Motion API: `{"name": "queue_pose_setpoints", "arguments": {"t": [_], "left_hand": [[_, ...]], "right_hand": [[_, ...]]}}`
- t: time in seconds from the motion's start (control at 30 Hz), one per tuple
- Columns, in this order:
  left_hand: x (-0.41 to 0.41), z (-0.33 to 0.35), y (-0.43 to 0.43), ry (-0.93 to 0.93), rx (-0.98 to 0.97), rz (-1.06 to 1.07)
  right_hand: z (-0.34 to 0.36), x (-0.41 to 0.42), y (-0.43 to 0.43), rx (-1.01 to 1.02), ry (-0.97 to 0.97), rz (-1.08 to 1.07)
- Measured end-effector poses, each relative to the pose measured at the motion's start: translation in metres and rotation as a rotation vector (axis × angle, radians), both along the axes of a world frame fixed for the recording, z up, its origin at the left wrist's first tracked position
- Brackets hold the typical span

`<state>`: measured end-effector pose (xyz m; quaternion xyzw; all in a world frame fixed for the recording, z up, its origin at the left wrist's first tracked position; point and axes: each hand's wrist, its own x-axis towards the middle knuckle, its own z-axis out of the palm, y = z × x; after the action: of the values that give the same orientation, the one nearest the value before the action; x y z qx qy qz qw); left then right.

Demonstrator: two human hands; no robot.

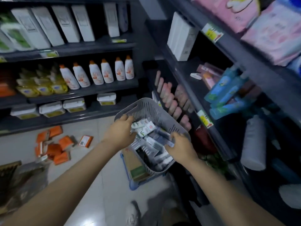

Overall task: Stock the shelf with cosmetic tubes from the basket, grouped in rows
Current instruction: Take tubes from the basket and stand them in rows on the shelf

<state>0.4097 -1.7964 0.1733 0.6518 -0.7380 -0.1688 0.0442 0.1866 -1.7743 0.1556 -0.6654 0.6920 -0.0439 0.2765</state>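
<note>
A grey perforated plastic basket (146, 108) sits low in front of me, full of small cosmetic tubes (143, 129) in white, green and dark packs. My left hand (121, 133) reaches over the basket's left rim, fingers curled down among the white tubes. My right hand (180, 145) is at the basket's right side, its fingers closed around a few dark and bluish tubes (167, 141). The dark shelf unit (192, 101) to the right holds a row of pink tubes (171, 98) standing side by side.
Orange boxes (55, 145) lie scattered on the tiled floor at the left. A cardboard box in a blue crate (135, 168) sits under the basket. Shelves at the left carry white bottles (97, 72), yellow packs and tubs. Blue bottles (226, 93) fill the right shelf.
</note>
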Motion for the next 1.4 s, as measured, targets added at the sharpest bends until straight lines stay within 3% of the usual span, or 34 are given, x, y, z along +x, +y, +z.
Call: {"name": "queue_pose_setpoints", "arguments": {"t": [0.2, 0.5, 0.8, 1.0, 1.17, 1.3, 1.4], "left_hand": [[0.005, -0.045, -0.027, -0.092, 0.072, 0.013], [-0.025, -0.093, -0.066, -0.052, 0.16, 0.093], [-0.045, -0.147, -0.097, -0.017, 0.288, 0.219], [-0.058, -0.182, -0.099, -0.113, 0.383, 0.121], [-0.07, -0.208, -0.114, -0.128, 0.396, 0.013], [-0.074, -0.213, -0.13, -0.032, 0.447, 0.006], [-0.07, -0.213, -0.133, 0.219, 0.475, 0.181]], "right_hand": [[-0.069, 0.004, -0.048, 0.208, 0.018, 0.022], [-0.179, 0.011, -0.119, 0.46, 0.277, 0.136], [-0.248, 0.012, -0.15, 0.548, 0.348, 0.258], [-0.236, 0.016, -0.161, 0.565, 0.377, 0.417], [-0.179, 0.038, -0.186, 0.467, 0.321, 0.503], [-0.133, 0.052, -0.211, 0.377, 0.228, 0.499], [-0.113, 0.05, -0.223, 0.392, 0.174, 0.545]]}}
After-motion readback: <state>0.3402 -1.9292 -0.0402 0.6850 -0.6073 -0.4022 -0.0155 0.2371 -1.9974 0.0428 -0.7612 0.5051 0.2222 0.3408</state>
